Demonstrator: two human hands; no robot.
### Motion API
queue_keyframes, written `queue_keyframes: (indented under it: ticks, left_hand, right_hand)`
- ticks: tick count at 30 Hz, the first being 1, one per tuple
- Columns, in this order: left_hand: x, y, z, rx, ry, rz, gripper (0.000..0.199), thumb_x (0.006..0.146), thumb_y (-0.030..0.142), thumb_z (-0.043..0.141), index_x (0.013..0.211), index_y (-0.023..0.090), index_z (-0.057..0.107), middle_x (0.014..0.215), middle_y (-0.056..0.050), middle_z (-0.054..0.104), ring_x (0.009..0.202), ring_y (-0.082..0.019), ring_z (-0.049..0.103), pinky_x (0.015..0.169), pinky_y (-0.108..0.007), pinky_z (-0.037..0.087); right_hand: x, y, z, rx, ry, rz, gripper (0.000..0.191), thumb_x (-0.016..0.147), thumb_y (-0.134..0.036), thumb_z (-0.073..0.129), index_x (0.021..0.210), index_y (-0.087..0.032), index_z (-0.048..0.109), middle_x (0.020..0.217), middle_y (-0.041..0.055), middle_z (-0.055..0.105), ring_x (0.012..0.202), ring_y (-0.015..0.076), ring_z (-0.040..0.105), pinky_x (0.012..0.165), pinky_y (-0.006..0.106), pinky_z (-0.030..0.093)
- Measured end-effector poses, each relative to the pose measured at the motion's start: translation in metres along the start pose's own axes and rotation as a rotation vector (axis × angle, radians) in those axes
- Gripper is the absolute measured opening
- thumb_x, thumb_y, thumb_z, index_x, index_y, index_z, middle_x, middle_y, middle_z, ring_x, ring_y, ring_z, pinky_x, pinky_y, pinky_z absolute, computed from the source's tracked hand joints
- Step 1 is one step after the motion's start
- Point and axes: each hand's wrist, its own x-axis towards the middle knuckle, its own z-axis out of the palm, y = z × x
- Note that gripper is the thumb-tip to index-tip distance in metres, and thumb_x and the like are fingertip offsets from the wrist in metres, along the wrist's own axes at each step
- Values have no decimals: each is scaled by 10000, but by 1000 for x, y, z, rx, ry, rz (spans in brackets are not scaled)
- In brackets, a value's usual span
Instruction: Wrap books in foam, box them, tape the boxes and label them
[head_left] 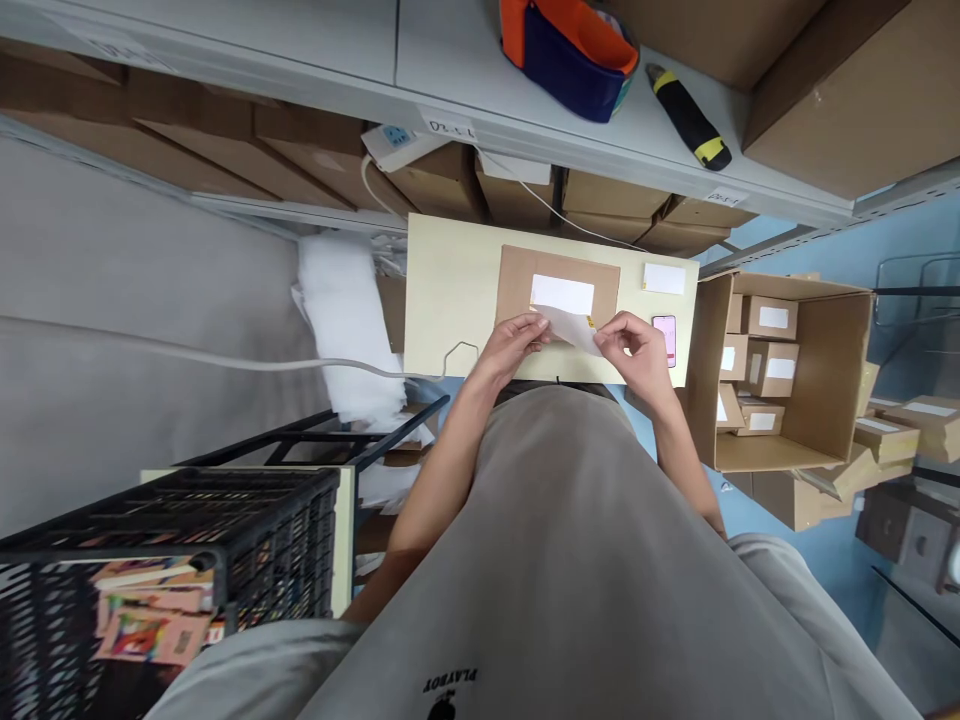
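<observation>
My left hand (515, 347) pinches the left end of a white paper label (570, 328). The fingers of my right hand (631, 348) are closed on its right end, beside a small yellow mark. Held slantwise between both hands, the label is over the near part of a flat brown cardboard box (517, 280). That box lies on a cream tabletop (450, 270) and bears a white rectangle (564, 292) on its top. Right of my right hand lies a phone (664, 340) with a lit pinkish screen.
Another white label (664, 278) lies at the table's far right. Right of the table, an open carton (825, 380) holds several small labelled boxes. A shelf above carries a tape dispenser (577, 60) and a utility knife (688, 115). At lower left stands a black crate (277, 530).
</observation>
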Motion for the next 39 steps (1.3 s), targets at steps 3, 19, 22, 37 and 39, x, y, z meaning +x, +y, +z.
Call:
queue_keyframes:
  ticks: [3, 19, 22, 37, 39]
  left_hand:
    - [2, 2, -7, 40, -15, 26, 630, 582, 676, 1066, 894, 188, 818, 802, -47, 765, 673, -119, 650, 626, -238, 480]
    - [78, 14, -33, 674, 168, 354, 107, 922, 316, 756, 917, 212, 782, 1025, -54, 849, 928, -217, 739, 950, -354, 607]
    - [93, 9, -36, 751, 149, 363, 131, 933, 340, 744, 939, 217, 790, 1042, -56, 851, 929, -228, 742, 951, -372, 620]
    - [112, -28, -63, 956, 172, 488, 477, 1029, 683, 730, 1025, 211, 794, 1906, -83, 276, 1731, -378, 314, 1431, -618, 241]
    - [115, -31, -64, 940, 176, 478, 416, 1023, 650, 748, 1021, 236, 797, 1916, -47, 256, 1705, -343, 384, 1431, -552, 290]
  right_hand:
    - [-1, 6, 1, -13, 32, 18, 216, 924, -485, 782, 835, -299, 719, 833, 30, 676, 757, 212, 573, 691, 377, 483]
    - [86, 131, 14, 83, 274, 88, 257, 870, -487, 797, 870, -238, 735, 951, 42, 793, 914, 214, 686, 947, 395, 589]
    - [98, 149, 14, 43, 267, 90, 241, 861, -470, 797, 860, -236, 738, 949, 47, 799, 896, 218, 685, 930, 397, 593]
    - [104, 191, 17, -129, 205, 51, 239, 976, -449, 738, 935, -220, 793, 1089, 83, 783, 884, 204, 676, 926, 386, 610]
    - [104, 192, 17, -131, 200, 50, 211, 968, -428, 748, 933, -224, 795, 1098, 81, 785, 872, 203, 679, 935, 394, 615]
